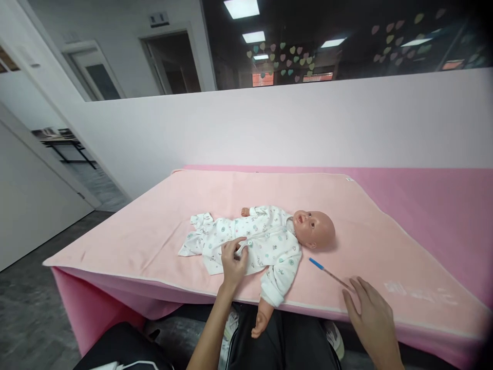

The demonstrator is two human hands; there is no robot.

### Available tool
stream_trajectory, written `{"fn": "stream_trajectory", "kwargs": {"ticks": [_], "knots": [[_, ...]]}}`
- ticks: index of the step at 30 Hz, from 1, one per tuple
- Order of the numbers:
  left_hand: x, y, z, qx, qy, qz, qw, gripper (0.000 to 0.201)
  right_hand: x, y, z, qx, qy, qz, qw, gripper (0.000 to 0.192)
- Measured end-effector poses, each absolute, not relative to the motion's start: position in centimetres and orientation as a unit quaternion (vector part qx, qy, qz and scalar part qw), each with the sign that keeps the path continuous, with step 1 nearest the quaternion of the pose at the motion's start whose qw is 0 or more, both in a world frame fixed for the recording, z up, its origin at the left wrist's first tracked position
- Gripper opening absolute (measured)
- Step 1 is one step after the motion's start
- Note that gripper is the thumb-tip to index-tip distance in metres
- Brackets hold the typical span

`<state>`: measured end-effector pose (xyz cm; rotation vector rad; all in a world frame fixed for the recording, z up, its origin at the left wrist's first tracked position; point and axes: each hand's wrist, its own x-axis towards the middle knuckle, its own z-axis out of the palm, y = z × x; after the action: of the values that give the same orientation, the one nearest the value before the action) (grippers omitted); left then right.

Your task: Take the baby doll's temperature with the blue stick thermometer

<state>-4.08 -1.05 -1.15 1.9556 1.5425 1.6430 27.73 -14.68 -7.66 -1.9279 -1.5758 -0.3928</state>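
A baby doll (315,228) lies on its back on the pink blanket (154,205), head to the right, one arm hanging over the front edge. It wears a white printed jacket (283,252) and matching pants (219,234). My left hand (234,262) pinches the jacket's lower front edge, thumb and forefinger closed on the fabric. To the right, my right hand (370,313) rests with fingers apart on the blanket. Its thumb and forefinger are at the near end of a thin stick with a blue tip (316,263); I cannot tell what kind of stick it is.
The blanket covers a table with a pink cloth (431,216). A white wall (308,128) with a window above stands behind the table. My legs (281,339) are under the front edge. A white door (38,190) is at the left.
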Motion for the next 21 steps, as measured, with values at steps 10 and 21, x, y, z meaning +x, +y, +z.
{"fn": "stream_trajectory", "kwargs": {"ticks": [10,21], "knots": [[-4.2,-1.4,-0.9,0.654,0.466,0.58,0.134,0.021,27.1,-14.0,-4.8,-0.742,-0.585,-0.041,0.325,0.034],[-4.1,-0.7,-1.7,0.712,0.473,0.505,0.117,0.019,26.0,-12.6,1.3,-0.808,-0.485,0.01,0.334,0.04]]}}
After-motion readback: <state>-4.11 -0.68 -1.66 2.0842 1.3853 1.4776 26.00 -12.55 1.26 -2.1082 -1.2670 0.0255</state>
